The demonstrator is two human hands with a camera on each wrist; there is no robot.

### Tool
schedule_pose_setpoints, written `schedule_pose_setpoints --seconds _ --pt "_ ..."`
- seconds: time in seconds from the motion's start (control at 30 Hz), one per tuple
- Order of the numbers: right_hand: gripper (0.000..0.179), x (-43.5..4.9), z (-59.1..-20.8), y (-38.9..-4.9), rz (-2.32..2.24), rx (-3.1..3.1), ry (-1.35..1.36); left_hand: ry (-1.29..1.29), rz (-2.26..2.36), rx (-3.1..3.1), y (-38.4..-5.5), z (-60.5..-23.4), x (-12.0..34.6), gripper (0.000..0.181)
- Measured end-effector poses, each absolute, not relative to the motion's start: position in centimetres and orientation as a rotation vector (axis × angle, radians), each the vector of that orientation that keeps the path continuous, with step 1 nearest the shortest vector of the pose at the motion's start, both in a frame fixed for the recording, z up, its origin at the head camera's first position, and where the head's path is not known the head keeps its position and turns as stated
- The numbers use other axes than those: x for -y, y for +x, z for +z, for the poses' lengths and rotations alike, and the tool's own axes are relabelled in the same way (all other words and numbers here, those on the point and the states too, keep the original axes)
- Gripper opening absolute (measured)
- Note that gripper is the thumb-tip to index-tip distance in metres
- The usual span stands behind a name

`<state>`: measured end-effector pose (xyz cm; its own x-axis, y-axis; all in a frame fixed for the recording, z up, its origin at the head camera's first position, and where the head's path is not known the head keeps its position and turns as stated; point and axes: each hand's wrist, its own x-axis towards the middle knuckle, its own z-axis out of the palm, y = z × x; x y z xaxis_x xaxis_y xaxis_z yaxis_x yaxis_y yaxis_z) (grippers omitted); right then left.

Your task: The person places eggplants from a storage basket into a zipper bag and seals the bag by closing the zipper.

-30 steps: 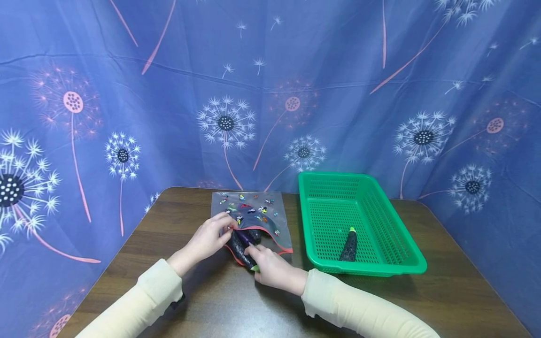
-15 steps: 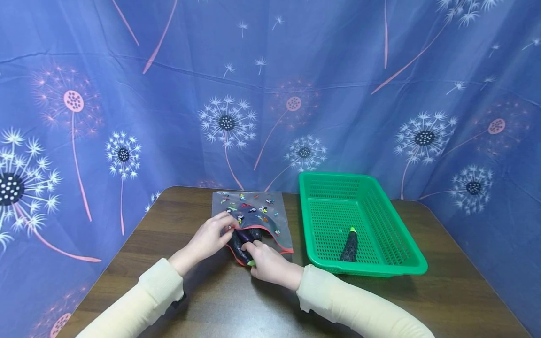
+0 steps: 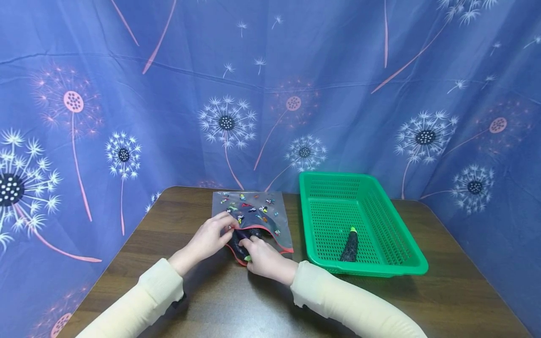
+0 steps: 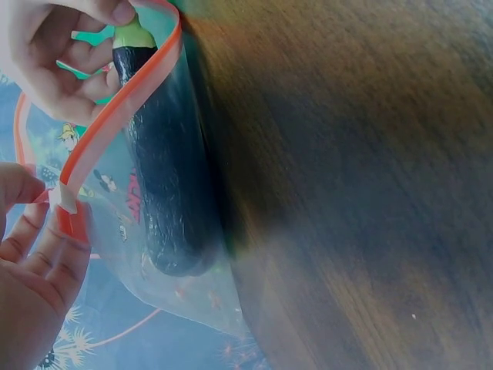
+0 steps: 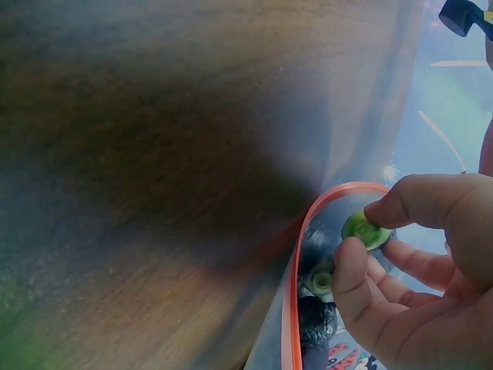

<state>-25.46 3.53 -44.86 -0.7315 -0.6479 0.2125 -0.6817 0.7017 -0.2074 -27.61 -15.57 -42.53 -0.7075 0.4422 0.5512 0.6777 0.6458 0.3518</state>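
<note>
Bag (image 3: 252, 210), by far edge of table (image 3: 236, 305): left hand (image 3: 210, 238) pinching rim (image 4: 125, 98); right hand (image 3: 266, 259) gripping eggplant (image 5: 363, 230) by stem. Limp rim could fold, snagging eggplant.

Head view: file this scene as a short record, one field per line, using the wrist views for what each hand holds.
Bag: see-through, colourful prints, lying on the table, mouth parted toward the person
Bag contents: at least two dark eggplants; exact count unclear
Left hand: pinches the bag's orange rim
Right hand: at the mouth, fingers holding one eggplant's green stem
Basket: green, perforated, right of the bag
Basket contents: one eggplant in sight, green end pointing away from the person
Backdrop: blue, dandelion print
</note>
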Motion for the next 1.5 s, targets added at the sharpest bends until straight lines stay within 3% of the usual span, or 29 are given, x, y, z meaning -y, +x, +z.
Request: schedule_pose_setpoints --seconds 1.03,1.5 --pt "0.047 -2.0 -45.1 -26.8 0.402 2.81 1.021 -0.884 -0.764 2.442 -27.6 -42.3 15.6 0.019" --pt "0.038 -2.8 -44.2 -25.4 0.272 2.78 1.059 -0.877 -0.774 2.478 -27.6 -42.3 15.7 0.017"
